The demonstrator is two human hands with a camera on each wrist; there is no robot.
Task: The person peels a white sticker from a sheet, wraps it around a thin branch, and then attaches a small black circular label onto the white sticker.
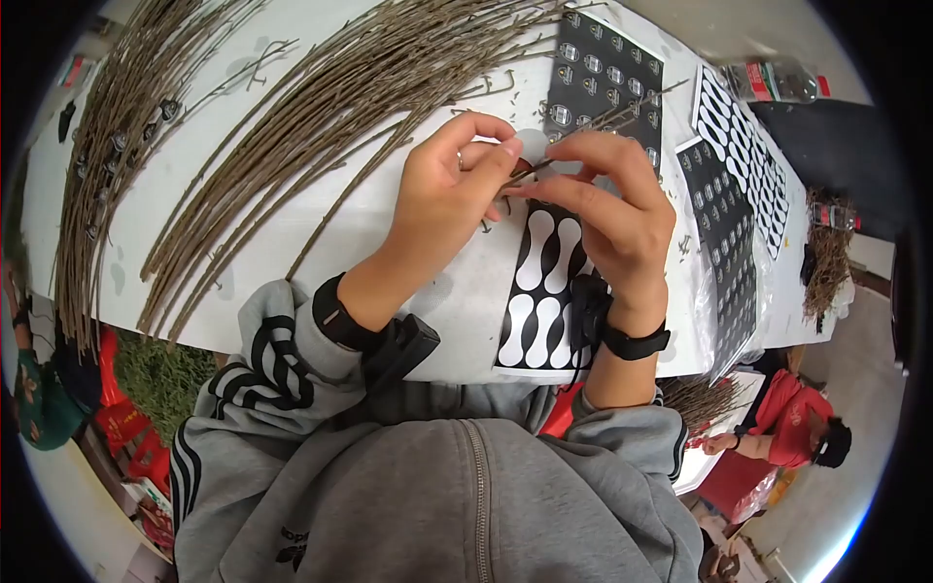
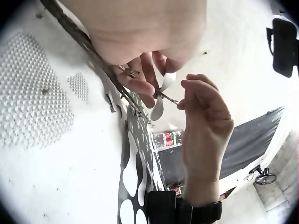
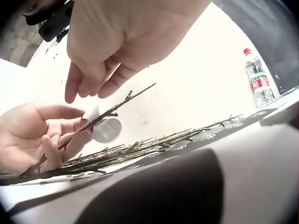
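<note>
My left hand [image 1: 442, 199] holds a thin brown twig [image 3: 110, 112] across its fingers. A white dumbbell-shaped label [image 2: 158, 110] is at the twig; in the right wrist view its white end [image 3: 91, 113] is pinched between left thumb and finger. My right hand [image 1: 622, 214] is close on the twig's other side, fingers loosely bent. In the right wrist view the right hand [image 3: 121, 42] hangs above the twig with nothing visible in its fingers. Whether a right fingertip touches the twig tip in the left wrist view, I cannot tell.
Long bundles of twigs [image 1: 321, 117] lie at the left of the white table [image 1: 321, 228]. A sheet of white labels [image 1: 535, 330] lies below my hands, dark printed sheets [image 1: 603, 73] beyond. A plastic bottle [image 1: 777, 83] lies at the far right. Another person [image 1: 792, 423] is at lower right.
</note>
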